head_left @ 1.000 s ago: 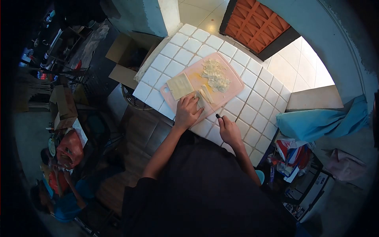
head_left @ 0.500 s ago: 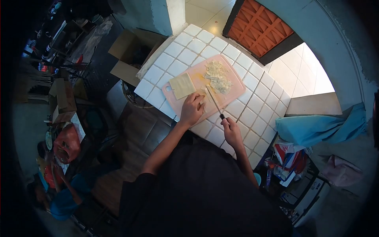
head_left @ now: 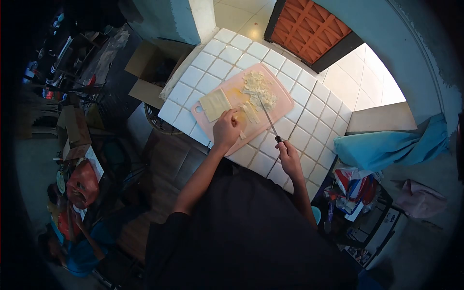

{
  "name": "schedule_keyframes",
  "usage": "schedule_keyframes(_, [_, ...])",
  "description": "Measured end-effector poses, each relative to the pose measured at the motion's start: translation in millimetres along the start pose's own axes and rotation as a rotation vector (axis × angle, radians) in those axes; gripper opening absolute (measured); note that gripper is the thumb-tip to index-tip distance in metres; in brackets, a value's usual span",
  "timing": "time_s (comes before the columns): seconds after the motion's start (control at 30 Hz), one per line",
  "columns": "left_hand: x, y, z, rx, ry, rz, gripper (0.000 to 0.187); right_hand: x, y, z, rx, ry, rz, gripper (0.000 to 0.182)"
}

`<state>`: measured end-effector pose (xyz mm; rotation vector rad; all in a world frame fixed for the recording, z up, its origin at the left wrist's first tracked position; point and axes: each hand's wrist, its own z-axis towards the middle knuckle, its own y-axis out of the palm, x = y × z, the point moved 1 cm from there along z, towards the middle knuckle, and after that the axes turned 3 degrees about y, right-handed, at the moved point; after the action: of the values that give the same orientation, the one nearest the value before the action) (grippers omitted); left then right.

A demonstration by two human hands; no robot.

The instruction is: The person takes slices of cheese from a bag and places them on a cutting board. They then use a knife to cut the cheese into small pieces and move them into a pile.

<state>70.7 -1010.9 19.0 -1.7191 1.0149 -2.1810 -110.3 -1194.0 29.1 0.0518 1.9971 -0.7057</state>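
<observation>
The knife (head_left: 271, 122) crosses the board's (head_left: 282, 102) edge, tip at the shreds (head_left: 258, 86), handle gripped by the right hand (head_left: 290, 158); the left hand (head_left: 226, 129) curls by the sheets (head_left: 214, 104), hold unclear. Tiles (head_left: 316, 127) extend rightward; a box (head_left: 146, 92) stands left, cloth (head_left: 382, 149) right.

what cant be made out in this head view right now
All in the head view:
Whatever lies beneath the left hand's grip: the hand itself covers it.
The rear of the knife: hidden inside the right hand's grip.
Whether the blade's tip touches the cut strips: too small to tell.
What is in the cardboard box: deep shadow.
Any printing on the bright packets: too small.
</observation>
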Motion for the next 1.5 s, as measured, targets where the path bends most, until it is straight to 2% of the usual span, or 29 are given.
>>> schedule_keyframes(0.07, [-15,-7,-9,0.042,-0.012,0.046,0.030,3,0,0,-0.007,-0.007,-0.001,0.036])
schedule_keyframes(0.13, [-20,-23,-20,0.001,-0.028,0.067,0.028,3,2,0,-0.018,-0.012,-0.003,0.036])
schedule_keyframes(0.2, [-27,-36,-29,-0.022,-0.012,0.120,0.022,-2,2,-3,-0.069,0.061,-0.021,0.039])
schedule_keyframes(0.23, [-29,-40,-35,-0.024,-0.017,0.123,0.022,-4,4,-4,-0.074,0.065,-0.020,0.039])
schedule_keyframes(0.3, [-25,-50,-44,0.013,0.151,0.299,0.023,-7,7,-4,-0.101,0.040,-0.017,0.039])
schedule_keyframes(0.43, [-16,-60,-51,-0.103,0.077,0.335,0.029,-9,11,-2,-0.136,0.034,-0.035,0.039])
schedule_keyframes(0.5, [-3,-62,-51,-0.065,0.197,0.456,0.033,-12,10,-1,-0.153,0.010,-0.039,0.038])
schedule_keyframes(0.63, [5,-52,-42,-0.058,0.305,0.389,0.033,-14,10,0,-0.159,0.012,-0.059,0.038])
schedule_keyframes(0.7, [-4,-42,-40,-0.240,0.398,0.324,0.031,-14,9,1,-0.162,-0.004,-0.061,0.038])
schedule_keyframes(0.83, [-15,-37,-37,-0.236,0.410,0.259,0.028,-15,5,-1,-0.161,0.002,-0.058,0.037])
schedule_keyframes(0.93, [-21,-33,-39,-0.142,0.452,0.233,0.026,-12,3,-3,-0.155,0.006,-0.061,0.037])
schedule_keyframes(1.2, [-22,0,-27,0.140,0.326,0.217,0.019,-14,9,-8,-0.169,-0.001,-0.053,0.035])
schedule_keyframes(1.3, [-20,-2,-28,0.201,0.293,0.129,0.020,-20,14,-12,-0.203,0.023,-0.083,0.034])
schedule_keyframes(1.5, [-27,-15,-41,0.177,0.249,0.152,0.018,-26,27,-23,-0.250,-0.006,-0.178,0.034])
